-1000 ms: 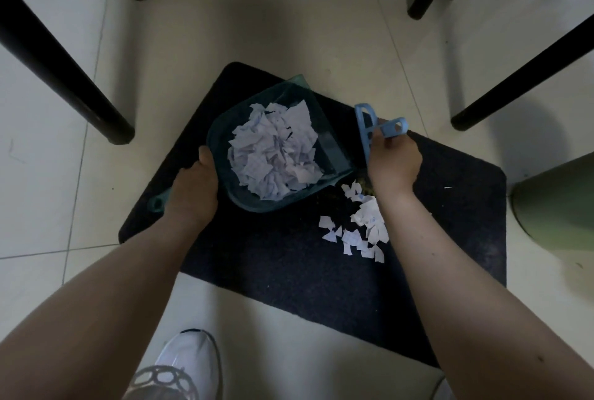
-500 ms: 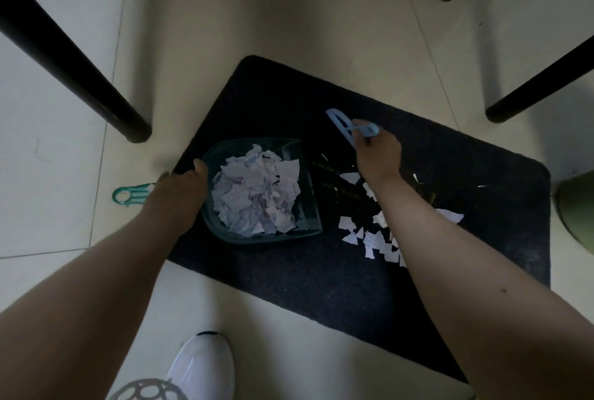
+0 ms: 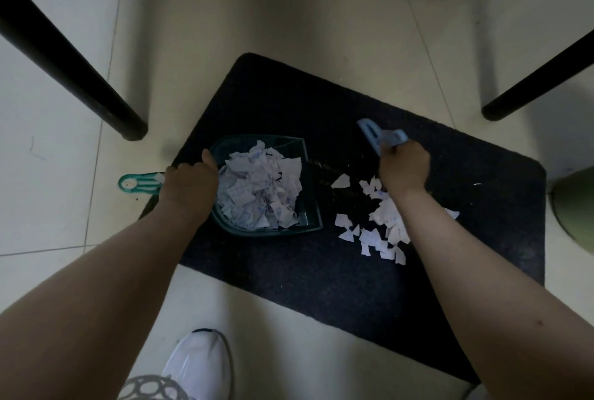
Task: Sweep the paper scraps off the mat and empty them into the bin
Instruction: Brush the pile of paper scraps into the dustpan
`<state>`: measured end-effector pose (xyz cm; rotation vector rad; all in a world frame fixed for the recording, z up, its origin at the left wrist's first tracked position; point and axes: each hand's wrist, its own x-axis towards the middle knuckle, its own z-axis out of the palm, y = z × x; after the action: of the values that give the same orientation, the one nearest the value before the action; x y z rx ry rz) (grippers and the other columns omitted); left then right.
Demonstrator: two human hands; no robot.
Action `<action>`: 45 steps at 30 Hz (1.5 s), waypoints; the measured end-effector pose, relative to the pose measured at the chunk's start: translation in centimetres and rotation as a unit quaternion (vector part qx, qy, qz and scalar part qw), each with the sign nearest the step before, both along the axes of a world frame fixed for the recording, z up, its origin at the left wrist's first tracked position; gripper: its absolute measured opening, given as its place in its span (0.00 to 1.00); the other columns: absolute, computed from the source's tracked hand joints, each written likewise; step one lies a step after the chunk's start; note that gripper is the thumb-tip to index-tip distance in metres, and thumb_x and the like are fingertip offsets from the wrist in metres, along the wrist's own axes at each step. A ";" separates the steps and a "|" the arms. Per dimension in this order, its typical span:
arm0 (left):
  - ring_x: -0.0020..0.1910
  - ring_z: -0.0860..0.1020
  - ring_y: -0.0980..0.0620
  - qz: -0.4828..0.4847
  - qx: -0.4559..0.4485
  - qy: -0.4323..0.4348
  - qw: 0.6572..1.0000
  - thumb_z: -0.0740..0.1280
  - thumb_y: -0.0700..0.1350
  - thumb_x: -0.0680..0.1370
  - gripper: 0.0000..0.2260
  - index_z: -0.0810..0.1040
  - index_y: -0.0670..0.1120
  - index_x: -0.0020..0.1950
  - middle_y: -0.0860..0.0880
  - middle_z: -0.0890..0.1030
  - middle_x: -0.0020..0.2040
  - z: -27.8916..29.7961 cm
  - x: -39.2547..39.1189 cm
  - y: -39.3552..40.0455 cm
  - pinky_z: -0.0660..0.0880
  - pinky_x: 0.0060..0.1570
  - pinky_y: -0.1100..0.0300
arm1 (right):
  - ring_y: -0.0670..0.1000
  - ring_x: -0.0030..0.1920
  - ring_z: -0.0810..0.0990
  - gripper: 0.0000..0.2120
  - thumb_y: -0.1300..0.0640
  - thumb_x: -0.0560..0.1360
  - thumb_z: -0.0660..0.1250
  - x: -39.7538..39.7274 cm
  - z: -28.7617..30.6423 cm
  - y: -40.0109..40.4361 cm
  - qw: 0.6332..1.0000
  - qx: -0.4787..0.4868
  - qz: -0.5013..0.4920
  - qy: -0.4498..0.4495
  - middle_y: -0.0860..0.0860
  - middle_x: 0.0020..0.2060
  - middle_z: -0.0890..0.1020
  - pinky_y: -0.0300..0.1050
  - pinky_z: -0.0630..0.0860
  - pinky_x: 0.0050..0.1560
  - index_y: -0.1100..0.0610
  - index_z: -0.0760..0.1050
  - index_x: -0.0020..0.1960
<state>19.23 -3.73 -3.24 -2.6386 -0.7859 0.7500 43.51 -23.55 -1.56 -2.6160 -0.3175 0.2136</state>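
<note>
Now, in the head view, the left hand [image 3: 189, 182] was closed around the neck of the teal dustpan [image 3: 308, 207], thumb hooked over its rim, the looped handle end poking out onto the tile behind the wrist. 1 second before, the pan had been tipped up off the mat, its mouth raised away from the scraps; half a second later it was coming down, and at this moment it lay flat on the dark mat [image 3: 321, 271], open edge facing right. A thick heap of paper scraps [image 3: 260, 191] filled it.

The right hand [image 3: 403, 165] was wrapped tight around the pale blue brush handle [image 3: 376, 136], which had swung from just beside the pan to a spot further right. The bristles themselves could not be made out, hidden under the hand. A loose scatter of scraps [image 3: 379, 226] lay on the mat between pan and forearm, some tucked beneath the wrist, so their full count was unclear.

The green bin [image 3: 575, 210] showed only as a sliver at the right edge, just off the mat.

By my judgement the reset pan meant another sweep leftward was being set up; most paper was gathered, but emptying had not begun.
</note>
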 end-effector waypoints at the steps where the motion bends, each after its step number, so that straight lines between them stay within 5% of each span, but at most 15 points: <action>1: 0.60 0.75 0.44 0.001 0.003 0.003 1.000 0.57 0.40 0.80 0.31 0.44 0.34 0.77 0.43 0.74 0.63 0.0 0.1 0.0 0.71 0.59 0.52 | 0.60 0.49 0.81 0.15 0.57 0.80 0.58 0.2 0.4 -0.8 0.999 -0.015 -0.039 -0.021 0.63 0.49 0.82 0.46 0.74 0.44 0.66 0.77 0.56; 6: 0.60 0.75 0.43 0.006 -0.001 0.001 1.000 0.58 0.39 0.80 0.31 0.44 0.34 0.77 0.43 0.74 0.63 0.0 0.9 -0.3 0.71 0.61 0.50 | 0.60 0.51 0.80 0.17 0.55 0.82 0.54 -2.6 -1.0 -1.8 0.996 -0.053 -0.065 0.026 0.62 0.51 0.81 0.46 0.72 0.45 0.65 0.76 0.57; 11: 0.60 0.75 0.42 0.008 -0.010 0.009 1.000 0.56 0.38 0.81 0.30 0.44 0.33 0.77 0.41 0.74 0.63 0.1 1.5 -0.9 0.71 0.61 0.49 | 0.50 0.35 0.76 0.17 0.56 0.81 0.57 -5.9 -1.9 0.6 0.994 0.054 0.021 0.089 0.54 0.36 0.78 0.40 0.66 0.38 0.58 0.71 0.35; 15: 0.59 0.75 0.42 0.010 -0.016 0.006 1.000 0.57 0.38 0.81 0.30 0.44 0.34 0.77 0.41 0.74 0.63 -0.1 1.5 -0.9 0.71 0.61 0.49 | 0.54 0.42 0.81 0.16 0.54 0.80 0.59 -4.1 -0.8 0.6 0.992 0.105 -0.013 0.063 0.58 0.42 0.82 0.43 0.75 0.41 0.65 0.79 0.49; 20: 0.59 0.75 0.43 0.007 -0.015 0.005 1.000 0.58 0.39 0.80 0.31 0.44 0.34 0.77 0.42 0.74 0.63 0.2 1.5 -0.9 0.70 0.61 0.49 | 0.58 0.48 0.81 0.16 0.55 0.81 0.57 -3.2 -0.9 0.1 0.997 0.038 -0.057 0.023 0.60 0.47 0.82 0.49 0.78 0.49 0.66 0.77 0.50; 26: 0.59 0.75 0.42 0.016 -0.024 0.016 0.999 0.59 0.39 0.80 0.32 0.44 0.33 0.77 0.41 0.74 0.63 0.4 1.8 -1.2 0.70 0.61 0.49 | 0.49 0.33 0.74 0.17 0.55 0.80 0.58 -6.7 -1.9 1.8 0.987 0.099 0.003 0.124 0.51 0.32 0.75 0.41 0.68 0.36 0.59 0.71 0.34; 30: 0.59 0.75 0.43 0.010 -0.024 0.015 1.000 0.59 0.39 0.80 0.32 0.44 0.34 0.77 0.41 0.74 0.63 0.4 1.7 -1.2 0.70 0.61 0.49 | 0.53 0.41 0.81 0.14 0.54 0.80 0.60 -5.1 0.2 0.4 0.985 0.137 -0.035 0.096 0.55 0.41 0.82 0.45 0.77 0.42 0.63 0.79 0.49; 37: 0.60 0.74 0.42 -0.037 -0.026 0.019 0.999 0.59 0.38 0.80 0.32 0.43 0.34 0.77 0.42 0.74 0.64 0.7 2.4 -1.5 0.71 0.60 0.50 | 0.62 0.50 0.81 0.15 0.56 0.80 0.59 -2.2 0.6 -6.7 0.984 0.007 -0.177 -0.011 0.63 0.48 0.82 0.46 0.72 0.43 0.67 0.77 0.51; 45: 0.61 0.74 0.42 -0.070 -0.039 0.027 0.996 0.59 0.39 0.80 0.33 0.43 0.35 0.78 0.42 0.73 0.65 0.9 3.7 -3.1 0.70 0.60 0.50 | 0.59 0.45 0.80 0.13 0.55 0.80 0.59 -6.1 -0.8 -7.7 0.986 -0.021 -0.163 0.041 0.59 0.45 0.81 0.44 0.69 0.41 0.64 0.77 0.52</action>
<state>22.88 -6.82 -2.36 -2.6954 -0.5620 0.8245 37.39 -31.26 -2.33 -2.6431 0.1447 0.2151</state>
